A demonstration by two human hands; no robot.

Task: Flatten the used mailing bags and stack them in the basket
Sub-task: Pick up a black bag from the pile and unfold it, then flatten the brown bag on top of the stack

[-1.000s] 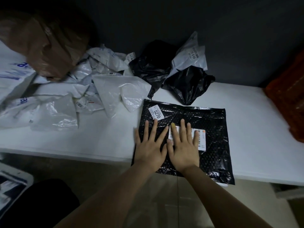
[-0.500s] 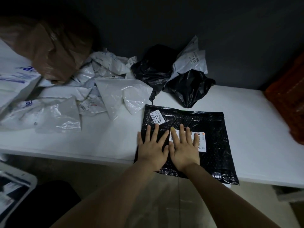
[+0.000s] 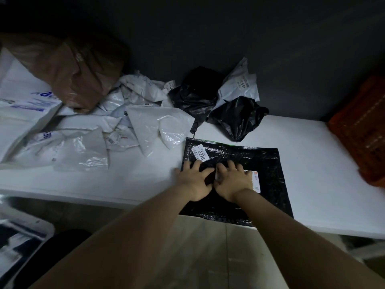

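Our left hand (image 3: 193,180) and right hand (image 3: 233,180) lie side by side, thumbs nearly touching, on the black mailing bag (image 3: 264,163). The fingers of both are bent at the knuckles with their tips down on the film. Through the blur we cannot tell whether they pinch it or only press it.

The bag lies spread flat under our palms on the white table (image 3: 312,176), and its near edge hangs over the table's front edge below our wrists. A shipping label (image 3: 256,182) shows just right of the right hand, partly covered by it. A small sticker (image 3: 199,153) reading 5270 sits just beyond the left fingertips.

Left of the left hand, a pile of crumpled white bags (image 3: 145,122) spreads across the table. Beyond our fingertips, two crumpled black bags (image 3: 237,115) lie against the dark wall with a grey-white bag (image 3: 241,84) between them. Far to the left of them stands a brown bag (image 3: 79,80). Well to the right of the right hand, the orange basket (image 3: 362,130) rests at the table's end.
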